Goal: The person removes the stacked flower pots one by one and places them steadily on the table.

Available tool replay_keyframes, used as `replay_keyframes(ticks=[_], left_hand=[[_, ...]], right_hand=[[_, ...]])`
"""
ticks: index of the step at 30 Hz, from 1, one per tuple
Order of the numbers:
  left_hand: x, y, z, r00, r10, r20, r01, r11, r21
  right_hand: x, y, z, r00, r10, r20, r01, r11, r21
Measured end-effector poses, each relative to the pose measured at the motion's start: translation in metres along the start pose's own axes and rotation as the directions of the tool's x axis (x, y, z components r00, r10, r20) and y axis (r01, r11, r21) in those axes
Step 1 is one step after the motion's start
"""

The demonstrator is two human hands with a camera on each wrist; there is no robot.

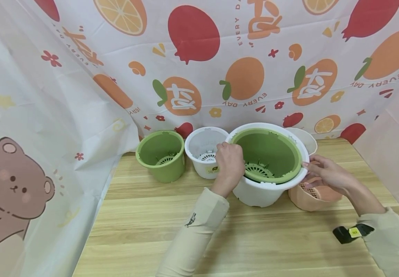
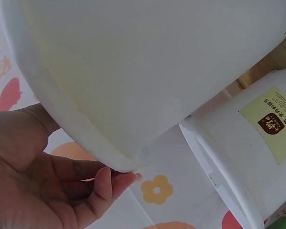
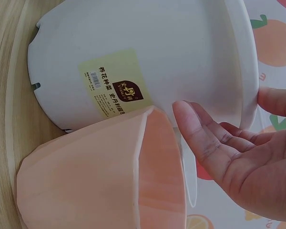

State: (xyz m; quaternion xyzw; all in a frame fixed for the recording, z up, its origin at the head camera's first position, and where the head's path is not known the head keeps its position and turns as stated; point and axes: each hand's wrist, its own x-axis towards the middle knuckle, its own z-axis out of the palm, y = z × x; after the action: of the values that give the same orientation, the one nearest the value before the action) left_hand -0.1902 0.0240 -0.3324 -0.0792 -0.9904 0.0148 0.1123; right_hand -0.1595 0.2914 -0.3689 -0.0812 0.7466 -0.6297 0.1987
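Note:
A large white pot (image 1: 259, 194) stands at the middle of the table with a green pot (image 1: 272, 154) nested inside it. My left hand (image 1: 230, 163) grips the white rim on its left side, fingers curled over the edge. At the opposite side, my right hand (image 1: 327, 175) holds the same rim, thumb at the edge and fingers along the outer wall. In the right wrist view, the white pot's yellow label (image 3: 117, 83) faces the camera. A peach pot (image 3: 81, 176) stands close below the right hand, partly hidden by it in the head view.
To the left stand a smaller white pot (image 1: 207, 169) and a green pot (image 1: 164, 169). Another white pot (image 1: 304, 139) shows behind the large one, at the right. The wooden table (image 1: 133, 231) meets a fruit-print cloth (image 1: 199, 88) at the back.

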Motion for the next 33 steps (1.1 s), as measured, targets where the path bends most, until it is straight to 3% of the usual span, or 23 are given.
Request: replay_keyframes(ticks=[12,33], left_hand=[[0.0001,-0.0003,-0.0011,1.000,-0.003,0.003,0.003,1.000,-0.023],[0.0023,-0.0039,-0.0034,0.997,0.003,0.079,0.003,0.997,-0.077]], right_hand=[[-0.0006,-0.0006,0.0002,1.000,-0.006,-0.002,0.006,1.000,0.001],[-0.0001,0.0012,-0.0001,1.000,0.000,-0.003,0.000,1.000,0.008]])
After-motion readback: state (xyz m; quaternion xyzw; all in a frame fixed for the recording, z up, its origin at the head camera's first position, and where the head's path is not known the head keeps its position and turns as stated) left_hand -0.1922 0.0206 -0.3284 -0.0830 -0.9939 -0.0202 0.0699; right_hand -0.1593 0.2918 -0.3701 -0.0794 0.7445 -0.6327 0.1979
